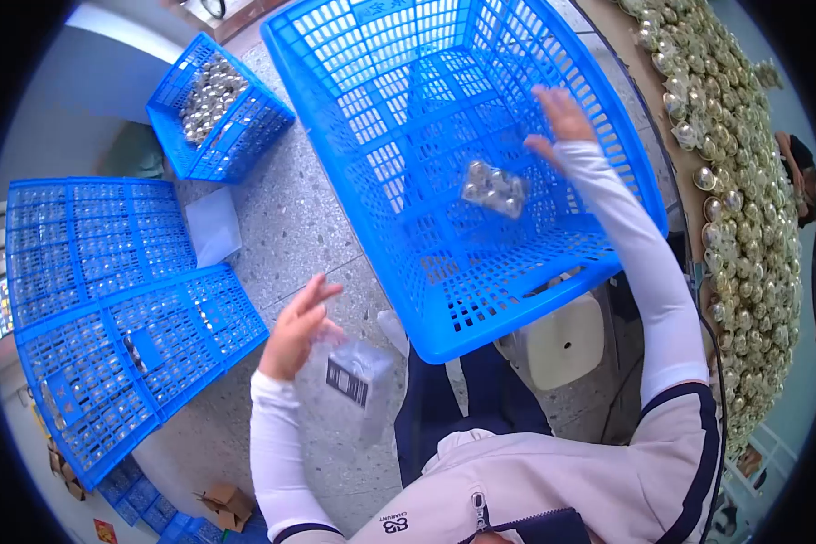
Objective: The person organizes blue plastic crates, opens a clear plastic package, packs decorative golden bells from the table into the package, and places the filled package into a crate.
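My left hand (301,328) is out to the left of the large blue plastic basket (335,181). A clear plastic bag (372,364) with a black-and-white barcode label hangs from its fingers. Over the right part of the basket, my right hand (564,124) has its fingers spread and holds nothing. Below and left of that hand is a small clear pack of shiny round pieces (494,189), inside the basket's outline. Whether the pack rests on the bottom or is in the air, I cannot tell.
Many gold-coloured round pieces (730,208) cover the table along the right. A smaller blue basket (245,145) holds shiny pieces (213,98). Tall filled blue baskets (91,308) stand at left. A pale stool (567,344) is below the large basket, and cardboard boxes (227,501) lie lower left.
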`<state>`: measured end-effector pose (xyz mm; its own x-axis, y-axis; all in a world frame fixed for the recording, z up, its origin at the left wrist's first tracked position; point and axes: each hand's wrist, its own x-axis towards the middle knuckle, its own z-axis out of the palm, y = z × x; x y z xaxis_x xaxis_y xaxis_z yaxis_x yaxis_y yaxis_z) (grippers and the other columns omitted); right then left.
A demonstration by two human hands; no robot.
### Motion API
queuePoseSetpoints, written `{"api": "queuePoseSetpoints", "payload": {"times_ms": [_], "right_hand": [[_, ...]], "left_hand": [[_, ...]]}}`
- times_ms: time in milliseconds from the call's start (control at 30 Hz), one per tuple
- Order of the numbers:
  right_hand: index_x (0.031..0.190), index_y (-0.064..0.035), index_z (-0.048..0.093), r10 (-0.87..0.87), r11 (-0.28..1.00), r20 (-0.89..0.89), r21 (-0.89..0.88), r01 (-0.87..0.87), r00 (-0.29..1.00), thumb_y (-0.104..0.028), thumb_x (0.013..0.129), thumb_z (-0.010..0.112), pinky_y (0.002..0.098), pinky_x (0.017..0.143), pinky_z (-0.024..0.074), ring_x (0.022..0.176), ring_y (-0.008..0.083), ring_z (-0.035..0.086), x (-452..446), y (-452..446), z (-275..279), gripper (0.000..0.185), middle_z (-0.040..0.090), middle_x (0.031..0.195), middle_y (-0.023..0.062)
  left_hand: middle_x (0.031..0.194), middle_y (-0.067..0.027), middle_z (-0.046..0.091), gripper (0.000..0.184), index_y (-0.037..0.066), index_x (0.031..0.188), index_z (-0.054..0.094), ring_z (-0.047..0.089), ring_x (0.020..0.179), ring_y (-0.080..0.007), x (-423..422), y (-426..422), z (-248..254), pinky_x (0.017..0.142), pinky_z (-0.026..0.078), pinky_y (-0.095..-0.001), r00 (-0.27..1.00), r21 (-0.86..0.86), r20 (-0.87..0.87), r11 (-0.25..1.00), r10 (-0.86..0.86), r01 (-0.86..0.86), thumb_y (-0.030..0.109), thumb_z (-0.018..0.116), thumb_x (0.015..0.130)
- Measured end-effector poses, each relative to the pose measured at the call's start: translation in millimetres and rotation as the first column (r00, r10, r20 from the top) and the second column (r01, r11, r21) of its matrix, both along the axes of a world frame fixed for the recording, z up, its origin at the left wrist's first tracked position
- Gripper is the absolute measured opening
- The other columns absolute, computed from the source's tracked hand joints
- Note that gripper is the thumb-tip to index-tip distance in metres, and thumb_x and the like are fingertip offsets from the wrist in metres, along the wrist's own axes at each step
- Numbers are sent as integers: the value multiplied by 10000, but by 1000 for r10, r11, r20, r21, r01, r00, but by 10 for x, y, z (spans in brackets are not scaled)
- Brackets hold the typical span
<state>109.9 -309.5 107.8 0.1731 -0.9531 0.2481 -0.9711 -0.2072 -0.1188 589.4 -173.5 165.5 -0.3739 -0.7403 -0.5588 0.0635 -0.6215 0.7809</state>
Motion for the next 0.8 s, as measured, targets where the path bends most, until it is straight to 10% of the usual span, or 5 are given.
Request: {"api": "queuePoseSetpoints", "payload": {"times_ms": [67, 200, 333, 600, 800], "right_hand": [[1323, -151, 380, -168, 968, -115, -205, 142, 979, -330, 644, 773, 439, 944, 375, 1122, 356, 447, -282, -76, 390, 805, 459, 1229, 159], [1287, -99, 404, -490, 826, -58, 287, 484, 870, -343, 684, 722, 403, 892, 423, 1041, 328, 540, -1156, -224, 172, 724, 555, 1143, 178], [1158, -40, 505, -534, 717, 73, 567, 405, 842, -310, 707, 668, 376, 826, 453, 953, 283, 596, -1198, -135, 488, 550, 613, 1012, 186], [1080, -54, 516, -712, 701, 453, 496, 512, 536, -209, 754, 581, 392, 734, 459, 812, 323, 596, -1434, 1066, 474, 367, 604, 891, 190], [973, -47, 415, -759, 616, 104, 432, 658, 642, -272, 814, 562, 501, 739, 449, 834, 440, 585, -1200, 1209, 299, 312, 605, 872, 259]], "left_hand": [[1301, -163, 466, 677, -8, 1393, 250, 641, 762, -214, -118, -406, -103, 637, 507, -296, 985, 29, 101, 990, -140, 138, 329, 534, 879], [1260, -142, 504, 642, 23, 1360, 333, 636, 746, -207, -580, -1100, 24, 638, 508, -282, 934, 79, 190, 953, -302, 292, 359, 565, 864], [1118, -85, 593, 469, 39, 1228, 480, 621, 758, -160, -761, -1425, -14, 631, 511, -270, 865, 111, 287, 911, -412, 397, 284, 588, 843], [1098, -48, 591, 552, 21, 1264, 462, 584, 823, -111, -1124, -1777, 461, 627, 469, -211, 791, 52, 347, 853, -503, 519, 183, 653, 772], [1107, -46, 590, 523, 21, 1244, 487, 557, 913, -121, -1152, -1966, 182, 719, 451, -244, 741, 99, 450, 852, -499, 514, 171, 652, 771]]}}
